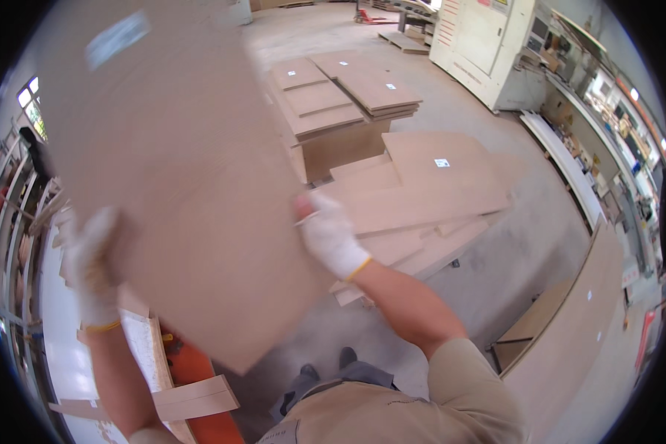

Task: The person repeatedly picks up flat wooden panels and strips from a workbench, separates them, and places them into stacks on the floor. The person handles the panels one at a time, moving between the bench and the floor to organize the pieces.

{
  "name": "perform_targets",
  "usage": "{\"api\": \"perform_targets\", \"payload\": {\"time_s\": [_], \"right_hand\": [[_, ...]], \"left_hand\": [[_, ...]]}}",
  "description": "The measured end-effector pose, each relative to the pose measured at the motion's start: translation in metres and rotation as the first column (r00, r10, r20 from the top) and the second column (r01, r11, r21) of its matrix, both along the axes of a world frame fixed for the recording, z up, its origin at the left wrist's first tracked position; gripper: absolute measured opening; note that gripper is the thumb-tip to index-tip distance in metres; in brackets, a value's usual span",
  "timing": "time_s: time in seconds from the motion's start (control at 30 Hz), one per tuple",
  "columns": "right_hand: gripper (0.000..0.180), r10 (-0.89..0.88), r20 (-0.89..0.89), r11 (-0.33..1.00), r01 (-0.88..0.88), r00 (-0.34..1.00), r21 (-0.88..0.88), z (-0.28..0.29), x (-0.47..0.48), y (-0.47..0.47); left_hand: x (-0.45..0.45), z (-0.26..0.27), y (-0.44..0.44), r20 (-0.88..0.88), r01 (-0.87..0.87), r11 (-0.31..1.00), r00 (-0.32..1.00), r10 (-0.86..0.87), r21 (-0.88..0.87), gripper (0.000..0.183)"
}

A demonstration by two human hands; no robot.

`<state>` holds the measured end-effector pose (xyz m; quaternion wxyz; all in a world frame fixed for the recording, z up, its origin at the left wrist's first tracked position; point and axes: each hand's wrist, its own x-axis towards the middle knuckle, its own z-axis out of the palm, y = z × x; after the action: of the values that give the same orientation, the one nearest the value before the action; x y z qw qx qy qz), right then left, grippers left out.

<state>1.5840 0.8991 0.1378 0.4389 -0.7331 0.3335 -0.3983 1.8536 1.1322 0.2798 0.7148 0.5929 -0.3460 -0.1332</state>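
A long flat wood panel [200, 222], with a blurred white label near its far end, is raised in front of me, tilted, between my hands. My left hand [97, 261], in a white knit glove, grips its left edge. My right hand [333, 236], gloved the same way, holds the right edge, with a bare thumb tip showing. The fingers under the panel are hidden. Just beyond my right hand lie stacked panels [433, 188], the top one bearing a small label.
More labelled panels [322, 97] are piled farther off. At left, narrow strips [197, 398] cross an orange surface [191, 361] beside a white board [61, 333]. Large panels [571, 333] stand at right; a white machine cabinet [472, 50] is behind.
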Motion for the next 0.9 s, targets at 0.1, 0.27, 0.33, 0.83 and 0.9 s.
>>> {"api": "perform_targets", "payload": {"time_s": [0.1,0.27,0.33,0.83,0.9], "right_hand": [[0.055,-0.247,0.07,0.961,0.253,0.967,-0.11,-0.019,-0.034,-0.064],[0.049,-0.338,0.555,0.934,0.345,0.76,0.096,0.02,-0.084,-0.141],[0.055,-0.378,0.631,0.919,0.356,0.678,0.168,0.053,-0.08,-0.148],[0.076,-0.621,0.66,0.782,0.274,0.423,0.559,0.005,-0.094,-0.226],[0.077,-0.641,0.652,0.766,0.282,0.404,0.578,-0.02,-0.079,-0.241]], "left_hand": [[-0.084,-0.007,-0.077,-0.069,0.29,0.945,0.957,-0.283,0.148,0.056],[-0.108,-0.032,-0.162,-0.06,0.585,0.787,0.808,-0.586,0.197,0.049],[-0.103,-0.036,-0.192,-0.091,0.636,0.765,0.772,-0.629,0.105,0.049],[-0.062,-0.063,-0.315,0.249,0.433,0.721,0.736,-0.629,0.542,0.04],[-0.04,-0.052,-0.336,0.082,0.561,0.63,0.709,-0.701,0.538,0.044]]}}
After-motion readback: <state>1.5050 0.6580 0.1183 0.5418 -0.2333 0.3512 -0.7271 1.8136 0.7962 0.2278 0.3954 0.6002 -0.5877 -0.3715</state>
